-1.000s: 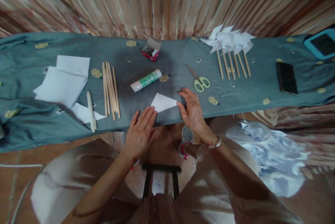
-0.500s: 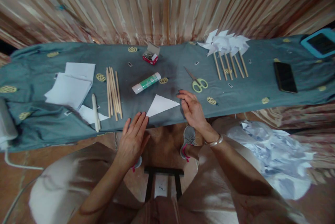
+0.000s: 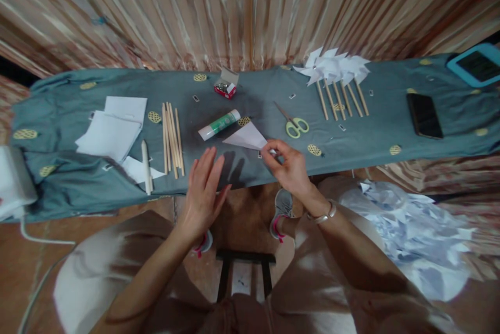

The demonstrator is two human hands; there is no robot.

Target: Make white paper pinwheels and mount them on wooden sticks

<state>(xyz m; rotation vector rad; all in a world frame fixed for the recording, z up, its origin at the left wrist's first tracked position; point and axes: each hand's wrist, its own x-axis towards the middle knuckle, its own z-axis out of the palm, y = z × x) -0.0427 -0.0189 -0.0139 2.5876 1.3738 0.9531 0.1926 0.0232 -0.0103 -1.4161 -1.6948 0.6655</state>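
Fingers of the right hand (image 3: 289, 168) now pinch the paper triangle (image 3: 247, 136), seemingly lifted; left hand (image 3: 200, 199) loosely spread, apart.

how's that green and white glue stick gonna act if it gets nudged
The glue stick would probably roll, since its round tube lies on its side. The fabric tablecloth beneath may slow it a little. Its straight, tube-shaped casing suggests it's stiff rather than floppy.
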